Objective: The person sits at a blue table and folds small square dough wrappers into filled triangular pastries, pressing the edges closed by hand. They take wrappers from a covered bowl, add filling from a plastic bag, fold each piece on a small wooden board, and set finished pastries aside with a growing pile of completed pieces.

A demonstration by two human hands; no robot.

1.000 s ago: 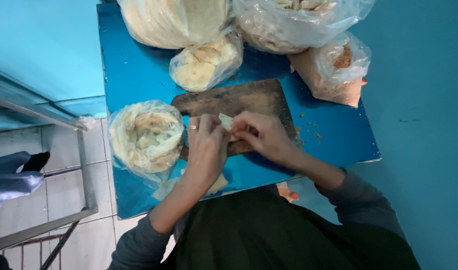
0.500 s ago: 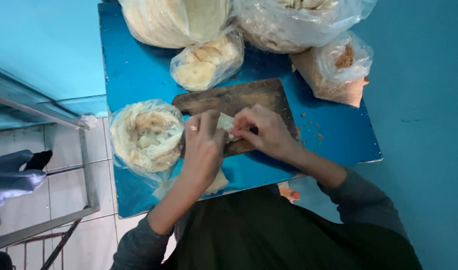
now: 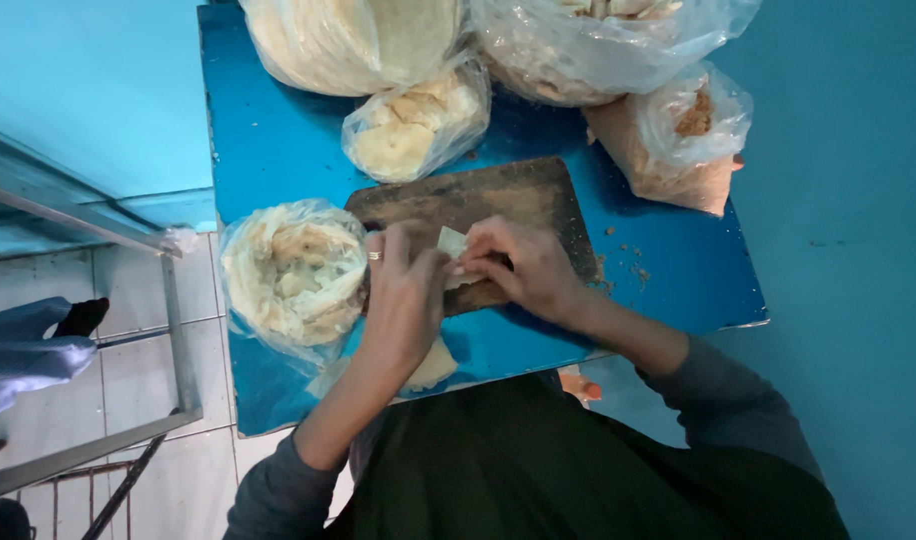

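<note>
Blue table (image 3: 278, 150) bearing a dark wooden cutting board (image 3: 498, 200) beneath the grip. Beyond the grip lie three clear bags: flat rounds (image 3: 348, 40), pale dough pieces (image 3: 413, 125) and brown crumbs (image 3: 678, 140); left of it, an open bag of layered dough (image 3: 293, 270). Left hand (image 3: 403, 295), ring on one finger, and right hand (image 3: 523, 265) meet over the board, fingertips of both pinched closed on a small pale dough sheet (image 3: 451, 243) held between them.
</note>
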